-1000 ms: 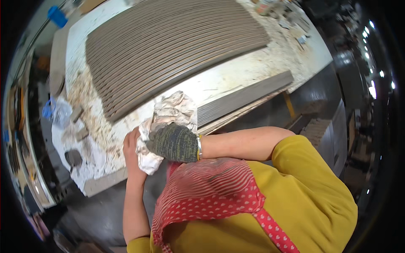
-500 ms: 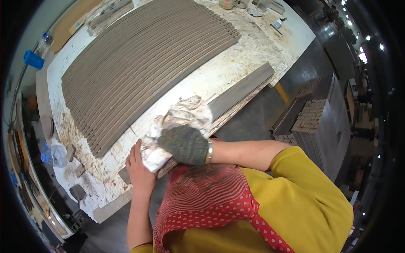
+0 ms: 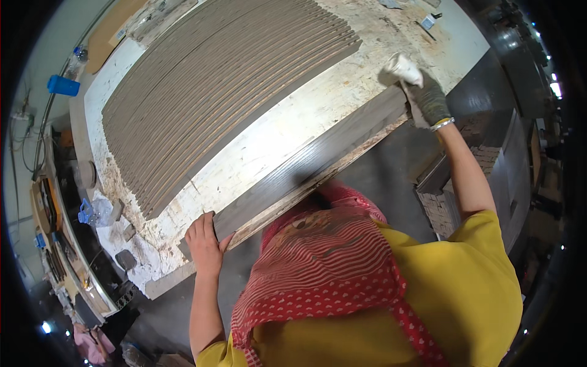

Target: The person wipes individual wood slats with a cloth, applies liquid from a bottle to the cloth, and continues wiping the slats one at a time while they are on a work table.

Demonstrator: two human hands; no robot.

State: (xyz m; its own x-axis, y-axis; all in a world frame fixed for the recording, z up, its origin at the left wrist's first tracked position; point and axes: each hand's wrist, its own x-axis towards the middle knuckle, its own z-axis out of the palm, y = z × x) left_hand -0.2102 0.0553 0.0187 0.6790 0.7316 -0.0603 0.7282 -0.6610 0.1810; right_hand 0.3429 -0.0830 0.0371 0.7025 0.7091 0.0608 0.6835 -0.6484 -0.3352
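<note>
A long grey wooden plank point(image 3: 275, 186) lies slantwise along the worktable's near edge. My bare left hand point(image 3: 205, 243) grips its left end, fingers over the top and thumb at the near side. At the far right end, my right hand point(image 3: 430, 101), in a dark glove with a bracelet at the wrist, is closed round a bunched white rag point(image 3: 405, 68). Part of the rag hangs down beside the plank's end. The plank's face shows a wet-looking sheen in the middle. The gloved fingertips are partly hidden by the rag.
Many similar grey boards point(image 3: 232, 104) lie side by side across the stained white table point(image 3: 257, 156). A paintbrush point(image 3: 428, 22) rests at the far right. Stacked boards point(image 3: 437, 199) stand on the floor to the right. A clear plastic bottle point(image 3: 88, 214) is at the left.
My right hand has swept with the rag from near my left hand to the plank's far right end, uncovering the plank's face. My left hand stays at the left end.
</note>
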